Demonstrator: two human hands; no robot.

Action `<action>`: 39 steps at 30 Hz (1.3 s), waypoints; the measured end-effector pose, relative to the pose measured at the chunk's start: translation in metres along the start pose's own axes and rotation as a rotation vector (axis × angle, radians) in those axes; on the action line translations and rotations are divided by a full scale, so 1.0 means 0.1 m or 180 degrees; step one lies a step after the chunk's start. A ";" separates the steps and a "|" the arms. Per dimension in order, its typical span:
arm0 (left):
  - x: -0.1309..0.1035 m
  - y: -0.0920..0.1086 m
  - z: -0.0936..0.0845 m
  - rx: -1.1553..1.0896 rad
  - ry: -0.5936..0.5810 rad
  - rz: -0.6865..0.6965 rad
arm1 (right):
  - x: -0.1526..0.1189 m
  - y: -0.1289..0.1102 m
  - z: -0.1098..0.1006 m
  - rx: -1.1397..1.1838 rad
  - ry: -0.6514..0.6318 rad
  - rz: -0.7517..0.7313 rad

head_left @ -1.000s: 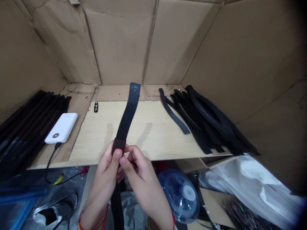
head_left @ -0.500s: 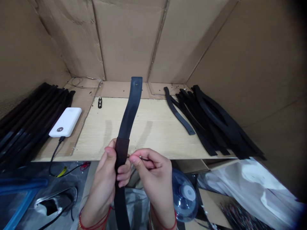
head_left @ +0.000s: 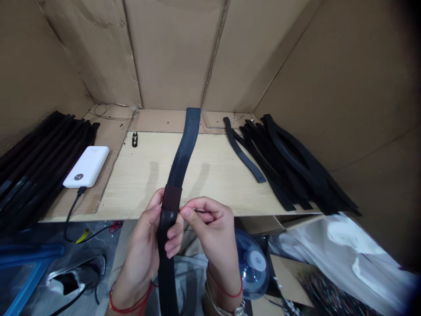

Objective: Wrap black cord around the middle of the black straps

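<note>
A long black strap [head_left: 184, 153] rises in front of me, its far end bent slightly to the right and its lower part hanging below the table edge. Around its middle sits a dark brown band [head_left: 172, 198]. My left hand [head_left: 153, 239] is closed around the strap just below that band, thumb at the left edge and fingers curling over the right. At the band's right edge, my right hand [head_left: 208, 224] pinches a thin dark cord [head_left: 199, 211] between thumb and forefinger. The cord's ends are hidden by the fingers.
Black straps [head_left: 286, 166] lie piled at the right, more straps [head_left: 39, 162] at the left. A white power bank [head_left: 87, 166] with a cable and small black thread snips [head_left: 134, 139] rest on the table. Cardboard walls [head_left: 174, 52] enclose it. Below stands a water bottle [head_left: 251, 267].
The strap has shifted a little to the right and its far end tilts further away. More of the strap shows below the brown band. My right hand still pinches the cord.
</note>
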State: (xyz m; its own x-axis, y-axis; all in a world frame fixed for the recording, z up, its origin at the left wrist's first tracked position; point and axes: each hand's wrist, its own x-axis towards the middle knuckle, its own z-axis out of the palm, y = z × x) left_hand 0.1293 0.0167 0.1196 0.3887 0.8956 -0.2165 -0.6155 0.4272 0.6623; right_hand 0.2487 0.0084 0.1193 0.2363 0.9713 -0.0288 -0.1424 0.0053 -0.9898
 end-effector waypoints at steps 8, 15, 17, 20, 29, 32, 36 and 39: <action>0.03 -0.02 -0.08 -0.0157 -0.0788 -0.0256 | -0.03 -0.03 -0.07 0.0210 -0.0596 0.0181; 0.05 -0.06 -0.13 -0.0443 -0.0995 -0.0742 | -0.05 -0.02 -0.03 0.0319 -0.0896 0.0197; 0.07 -0.09 -0.13 -0.0373 -0.0994 -0.0967 | -0.06 -0.02 -0.01 0.0297 -0.0822 0.0170; 0.10 -0.15 -0.11 -0.0111 -0.0889 -0.1079 | -0.07 -0.01 0.01 0.0410 -0.0743 0.0390; 0.03 -0.10 0.00 0.0421 -0.0320 -0.0060 | -0.09 0.01 0.03 0.0723 -0.0695 0.0534; 0.03 -0.07 -0.02 0.0282 -0.0561 -0.0066 | -0.11 -0.01 0.00 0.0906 -0.0878 0.0409; 0.02 -0.06 -0.05 0.0159 -0.0675 -0.0116 | -0.13 -0.02 -0.01 0.0997 -0.0860 0.0405; 0.02 -0.06 -0.07 0.0207 -0.0685 -0.0143 | -0.15 -0.02 0.01 0.0892 -0.0633 0.0285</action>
State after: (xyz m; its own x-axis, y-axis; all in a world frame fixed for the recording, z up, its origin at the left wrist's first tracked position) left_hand 0.1289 0.0173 0.1100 0.5563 0.8257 -0.0934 -0.5515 0.4509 0.7018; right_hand 0.2443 -0.0059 0.1219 0.0229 0.9980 -0.0588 -0.4187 -0.0439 -0.9071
